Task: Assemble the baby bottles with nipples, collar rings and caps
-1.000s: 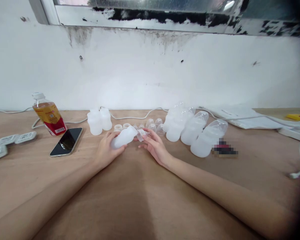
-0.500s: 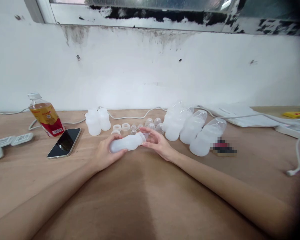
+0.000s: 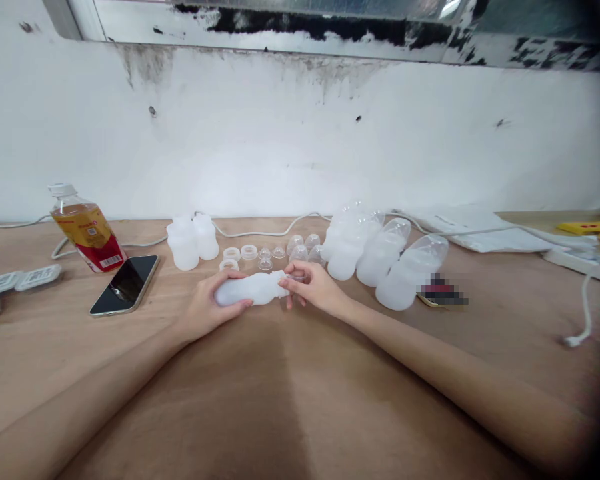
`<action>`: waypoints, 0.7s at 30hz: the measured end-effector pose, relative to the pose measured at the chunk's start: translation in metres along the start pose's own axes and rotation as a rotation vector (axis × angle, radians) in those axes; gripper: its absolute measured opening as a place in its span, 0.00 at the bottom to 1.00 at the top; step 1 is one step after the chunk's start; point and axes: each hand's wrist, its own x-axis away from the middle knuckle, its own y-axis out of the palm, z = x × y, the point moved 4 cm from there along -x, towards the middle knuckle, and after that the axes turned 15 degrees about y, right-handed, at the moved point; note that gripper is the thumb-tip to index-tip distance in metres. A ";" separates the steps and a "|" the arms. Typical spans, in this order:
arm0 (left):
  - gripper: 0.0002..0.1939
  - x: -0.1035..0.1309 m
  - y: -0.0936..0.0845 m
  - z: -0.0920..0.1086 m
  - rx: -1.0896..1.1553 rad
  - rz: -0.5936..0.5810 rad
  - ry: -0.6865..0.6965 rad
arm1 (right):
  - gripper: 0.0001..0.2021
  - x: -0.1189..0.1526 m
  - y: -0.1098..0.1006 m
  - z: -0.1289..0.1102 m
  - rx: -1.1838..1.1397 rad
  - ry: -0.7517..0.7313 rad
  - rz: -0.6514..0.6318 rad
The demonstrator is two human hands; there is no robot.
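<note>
A translucent white baby bottle (image 3: 250, 289) lies on its side in the air just above the table, neck to the right. My left hand (image 3: 211, 300) is wrapped round its base end. At the neck, the fingers of my right hand (image 3: 313, 285) pinch the collar ring; a clear teat there is mostly hidden by the fingers. Behind the hands are several white collar rings (image 3: 249, 252), small clear teats (image 3: 265, 261) and clear dome caps (image 3: 298, 253). Two open white bottles (image 3: 184, 245) stand at the left. Several capped bottles (image 3: 397, 288) stand at the right.
On the left are a drink bottle (image 3: 91, 233), a phone (image 3: 125, 285) and some flat pale packs (image 3: 39, 277). A white cable (image 3: 265, 234) runs along the wall. A pixelated object (image 3: 443, 292), white bags (image 3: 460, 230) and a yellow item (image 3: 587, 228) lie at the right.
My right hand has turned, its fingers curling round and under the collar at the bottle's neck. My left hand keeps its hold. The whole view has shifted slightly.
</note>
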 end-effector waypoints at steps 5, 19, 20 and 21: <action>0.17 -0.002 -0.001 -0.005 0.035 0.061 -0.028 | 0.23 0.008 -0.008 -0.019 0.114 -0.171 -0.015; 0.18 0.000 0.001 0.002 -0.047 0.009 0.064 | 0.16 0.006 -0.005 -0.017 0.194 -0.059 -0.051; 0.18 0.000 0.001 0.002 -0.047 0.012 0.052 | 0.16 0.008 -0.008 -0.022 0.225 -0.118 -0.031; 0.17 0.000 0.000 0.001 -0.044 0.016 0.038 | 0.18 0.009 -0.011 -0.025 0.254 -0.176 -0.019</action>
